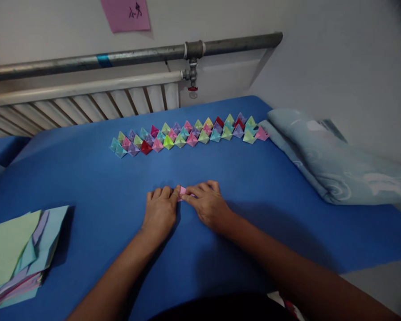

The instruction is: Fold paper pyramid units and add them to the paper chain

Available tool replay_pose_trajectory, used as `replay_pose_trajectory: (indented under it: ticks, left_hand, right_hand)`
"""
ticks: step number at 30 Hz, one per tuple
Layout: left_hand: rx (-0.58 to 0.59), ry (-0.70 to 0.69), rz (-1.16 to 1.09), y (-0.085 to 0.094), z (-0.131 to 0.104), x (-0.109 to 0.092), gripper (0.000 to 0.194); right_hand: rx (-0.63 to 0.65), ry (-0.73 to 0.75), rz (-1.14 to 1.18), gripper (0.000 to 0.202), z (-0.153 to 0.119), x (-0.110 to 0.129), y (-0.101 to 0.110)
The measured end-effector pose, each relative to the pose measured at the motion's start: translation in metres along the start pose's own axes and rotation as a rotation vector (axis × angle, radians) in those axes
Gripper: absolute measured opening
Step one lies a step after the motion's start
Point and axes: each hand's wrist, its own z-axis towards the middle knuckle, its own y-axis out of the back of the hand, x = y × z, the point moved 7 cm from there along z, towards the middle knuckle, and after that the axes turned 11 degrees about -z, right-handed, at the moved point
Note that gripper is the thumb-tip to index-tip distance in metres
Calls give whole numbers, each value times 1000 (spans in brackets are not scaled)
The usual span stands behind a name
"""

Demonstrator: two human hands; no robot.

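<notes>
A small pink paper piece (183, 191) lies on the blue surface (103, 187), mostly covered by fingers. My left hand (161, 207) presses on its left side, fingers curled and thumb against the paper. From the right, my right hand (207, 203) pinches its other edge with thumb and forefinger. Beyond both hands, several folded paper pieces (192, 139) in many colours stand in staggered rows.
A stack of coloured paper sheets (11, 249) lies at the left. At the right is a folded grey-green blanket (321, 156). A white radiator (87, 104) and a metal pipe (137, 55) run along the wall behind.
</notes>
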Motion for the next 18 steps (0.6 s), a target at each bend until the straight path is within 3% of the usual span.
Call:
replay_pose_trajectory:
  ticks: [5, 11, 14, 18]
  left_hand:
    - [45, 54, 66, 1, -1, 0, 44]
    - [14, 63, 146, 6, -29, 5, 46]
    - [-88, 48, 108, 12, -37, 4, 43]
    - [-291, -129, -158, 16, -26, -11, 41]
  right_hand:
    - [24, 0, -25, 35, 1, 0, -4]
    - [88, -9, -30, 37, 3, 0, -6]
    - [93, -4, -31, 38, 3, 0, -4]
    - [93, 10, -36, 37, 2, 2, -2]
